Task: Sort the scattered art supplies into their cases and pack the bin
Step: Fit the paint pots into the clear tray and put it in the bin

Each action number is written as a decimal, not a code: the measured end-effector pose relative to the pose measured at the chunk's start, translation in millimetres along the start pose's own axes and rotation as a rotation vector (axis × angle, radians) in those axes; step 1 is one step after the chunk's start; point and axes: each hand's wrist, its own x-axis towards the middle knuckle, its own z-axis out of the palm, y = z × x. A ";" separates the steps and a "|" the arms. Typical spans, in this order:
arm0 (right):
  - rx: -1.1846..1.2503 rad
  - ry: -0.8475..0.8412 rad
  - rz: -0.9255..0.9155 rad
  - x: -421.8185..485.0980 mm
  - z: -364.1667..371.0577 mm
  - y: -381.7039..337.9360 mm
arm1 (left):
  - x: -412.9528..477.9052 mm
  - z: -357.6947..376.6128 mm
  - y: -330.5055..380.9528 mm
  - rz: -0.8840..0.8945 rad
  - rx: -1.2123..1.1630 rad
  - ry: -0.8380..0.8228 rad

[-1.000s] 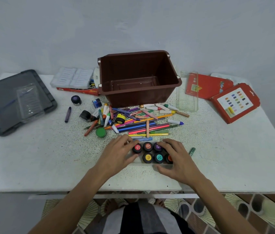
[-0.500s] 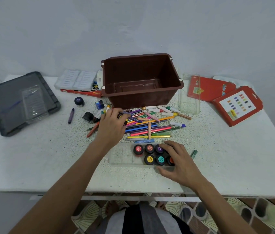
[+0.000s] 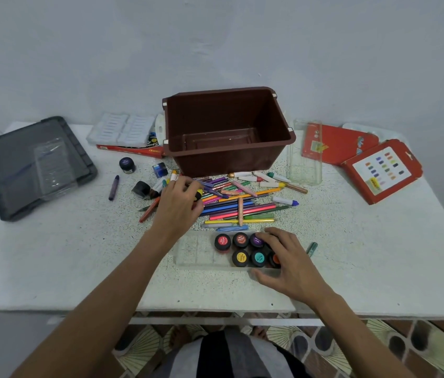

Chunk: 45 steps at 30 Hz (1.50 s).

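Paint pots, black, coloured lids, in clear tray

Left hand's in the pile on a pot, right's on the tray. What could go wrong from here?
1. The left hand grips the yellow-lidded paint pot amid the pen pile; lifting it may scatter pens lying against it.
2. The right hand holds only the right end of the clear tray; a push could shift it and jostle the six pots.
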 end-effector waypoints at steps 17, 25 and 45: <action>-0.019 0.004 0.001 0.2 -0.5 -1.5 | -75.4 -49.4 41.7 -0.215 -0.415 -0.419; -0.015 0.005 -0.001 -0.4 -0.2 -2.4 | -81.6 -30.5 60.7 -0.321 -0.416 -0.391; -0.027 0.008 -0.002 -0.7 1.1 -0.2 | -69.3 -35.5 28.9 -0.290 -0.150 -0.095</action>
